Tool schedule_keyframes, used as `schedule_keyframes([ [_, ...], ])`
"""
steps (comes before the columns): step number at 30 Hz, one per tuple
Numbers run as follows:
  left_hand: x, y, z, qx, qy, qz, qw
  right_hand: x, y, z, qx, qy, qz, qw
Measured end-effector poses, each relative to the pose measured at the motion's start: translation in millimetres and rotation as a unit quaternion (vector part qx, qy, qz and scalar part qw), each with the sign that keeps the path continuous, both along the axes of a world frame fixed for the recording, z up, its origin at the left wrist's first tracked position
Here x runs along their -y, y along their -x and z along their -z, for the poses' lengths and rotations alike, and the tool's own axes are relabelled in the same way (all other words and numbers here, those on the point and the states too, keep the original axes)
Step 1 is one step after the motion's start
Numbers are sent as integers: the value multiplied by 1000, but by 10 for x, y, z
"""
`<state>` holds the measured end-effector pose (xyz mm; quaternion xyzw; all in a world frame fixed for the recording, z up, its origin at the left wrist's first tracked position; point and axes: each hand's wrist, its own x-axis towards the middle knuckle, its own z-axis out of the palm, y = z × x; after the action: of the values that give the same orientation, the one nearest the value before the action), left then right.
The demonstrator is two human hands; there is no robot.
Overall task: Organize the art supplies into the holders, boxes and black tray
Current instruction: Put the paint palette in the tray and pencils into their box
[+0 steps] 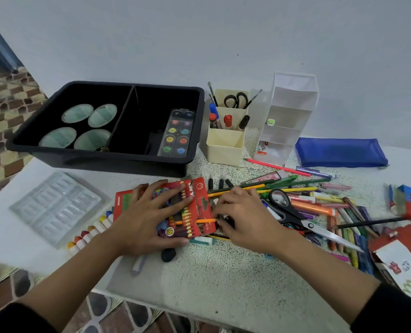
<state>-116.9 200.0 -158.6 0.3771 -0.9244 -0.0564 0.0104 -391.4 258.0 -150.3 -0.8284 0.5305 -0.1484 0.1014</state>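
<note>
My left hand (pixel 149 217) lies spread on a red crayon box (pixel 190 210) in the middle of the table, fingers straight, thumb along its near edge. My right hand (pixel 245 217) is at the box's right end, its fingertips pinching an orange pencil (pixel 199 221) that lies across the box flap. A black tray (pixel 118 155) stands behind, holding round green-white dishes (pixel 79 127) on the left and a watercolor palette (pixel 177 133) on the right. A cream holder (pixel 225 146) has markers, brushes and small scissors. Beside it stands a clear tiered holder (pixel 285 121).
Loose pencils, markers and crayons (pixel 319 203) with large black scissors (pixel 293 215) cover the right side. A clear plastic insert (pixel 55 205) and a crayon row (pixel 91 230) lie left. A blue pouch (pixel 341 152) and other boxes (pixel 408 205) sit right. A black eraser (pixel 168 254) lies near.
</note>
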Motion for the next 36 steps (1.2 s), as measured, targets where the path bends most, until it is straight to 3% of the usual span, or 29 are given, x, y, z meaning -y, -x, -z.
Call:
schedule_keyframes([
  [8, 6, 32, 19, 11, 18, 11, 1000, 93, -245, 42, 13, 26, -30, 999],
  [11, 8, 29, 24, 18, 22, 8, 1000, 112, -130, 34, 51, -18, 2, 999],
  [14, -2, 27, 17, 10, 18, -2, 1000, 175, 112, -30, 88, 19, 66, 994],
  [17, -17, 33, -3, -5, 13, -4, 1000, 300, 252, -88, 24, 36, 113, 993],
  [21, -15, 36, -14, -10, 6, -9, 1000, 375, 174, -26, -79, -1, 94, 992],
  [30, 11, 40, -23, 2, -11, -23, 1000, 425, 275, -156, -48, -64, 115, 990],
  [36, 49, 157, -115, 31, -32, -7, 999, 364, 326, -301, 9, 62, 37, 997],
])
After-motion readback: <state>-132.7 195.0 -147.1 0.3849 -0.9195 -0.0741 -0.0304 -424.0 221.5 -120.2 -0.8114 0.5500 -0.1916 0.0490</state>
